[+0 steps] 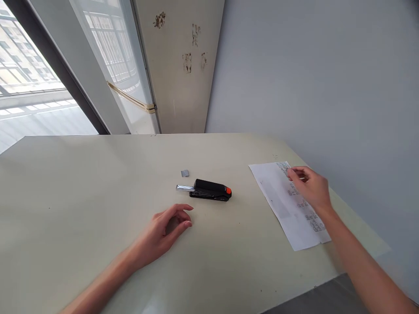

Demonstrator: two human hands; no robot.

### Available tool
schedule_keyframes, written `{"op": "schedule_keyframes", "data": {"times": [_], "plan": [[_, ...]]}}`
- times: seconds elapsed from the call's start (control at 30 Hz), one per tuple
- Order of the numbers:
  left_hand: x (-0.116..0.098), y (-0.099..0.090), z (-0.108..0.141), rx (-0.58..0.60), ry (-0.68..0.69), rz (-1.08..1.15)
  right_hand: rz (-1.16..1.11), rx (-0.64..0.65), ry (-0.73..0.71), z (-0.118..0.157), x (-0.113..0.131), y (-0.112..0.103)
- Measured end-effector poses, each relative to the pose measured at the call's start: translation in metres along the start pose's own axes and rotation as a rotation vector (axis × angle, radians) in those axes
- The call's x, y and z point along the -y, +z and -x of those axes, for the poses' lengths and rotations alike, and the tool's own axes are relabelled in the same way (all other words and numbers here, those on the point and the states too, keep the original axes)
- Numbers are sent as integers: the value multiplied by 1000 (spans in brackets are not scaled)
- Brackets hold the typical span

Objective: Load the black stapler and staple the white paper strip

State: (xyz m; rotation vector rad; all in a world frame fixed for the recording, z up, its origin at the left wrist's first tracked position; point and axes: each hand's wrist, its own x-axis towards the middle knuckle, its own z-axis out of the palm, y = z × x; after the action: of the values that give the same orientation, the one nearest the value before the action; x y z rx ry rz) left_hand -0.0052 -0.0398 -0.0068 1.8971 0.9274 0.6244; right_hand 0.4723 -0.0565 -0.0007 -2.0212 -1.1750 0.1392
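A black stapler [211, 190] with an orange-red end lies on its side-to-side length in the middle of the table. Its metal staple tray [185, 188] sticks out to the left. Just beyond that lies a small grey strip of staples [185, 173]. My left hand [173, 224] rests in front of the stapler, apart from it, fingers loosely curled with a gap between thumb and forefinger, holding nothing. Over the upper right edge of a printed white paper [278, 200], my right hand [309, 185] has thumb and fingertips pinched together. Whether anything is between them is hidden.
The pale table [98, 196] reaches back to a fridge [183, 87] with a yellowed handle [131, 98]. A grey-blue wall [310, 78] borders the right side. At the far left is a bright window [26, 56].
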Motion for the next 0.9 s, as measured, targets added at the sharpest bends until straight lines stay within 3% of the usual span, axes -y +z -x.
{"op": "schedule_keyframes", "data": {"times": [0.1, 0.2, 0.3, 0.47, 0.57, 0.67, 0.8, 0.9], "plan": [[2, 0, 0, 8, -26, -53, 108, -26, 171, -26, -48, -17], [3, 0, -1, 12, -48, -92, 141, -20, 233, -35, -73, -28], [2, 0, -2, 2, -52, -115, 127, -31, 274, -36, -82, -36], [2, -1, -2, -18, -62, -144, -19, -203, 283, -38, -82, -47], [3, -1, -3, -9, -72, -150, -156, -213, 234, -37, -70, -46], [4, -1, -4, -8, -75, -140, -244, -94, 170, -28, -46, -34], [3, 0, -4, -35, -69, -156, -221, 277, 6, 7, 10, -7], [2, 1, -5, -221, -75, -221, -163, 509, -227, 39, 57, 15]]}}
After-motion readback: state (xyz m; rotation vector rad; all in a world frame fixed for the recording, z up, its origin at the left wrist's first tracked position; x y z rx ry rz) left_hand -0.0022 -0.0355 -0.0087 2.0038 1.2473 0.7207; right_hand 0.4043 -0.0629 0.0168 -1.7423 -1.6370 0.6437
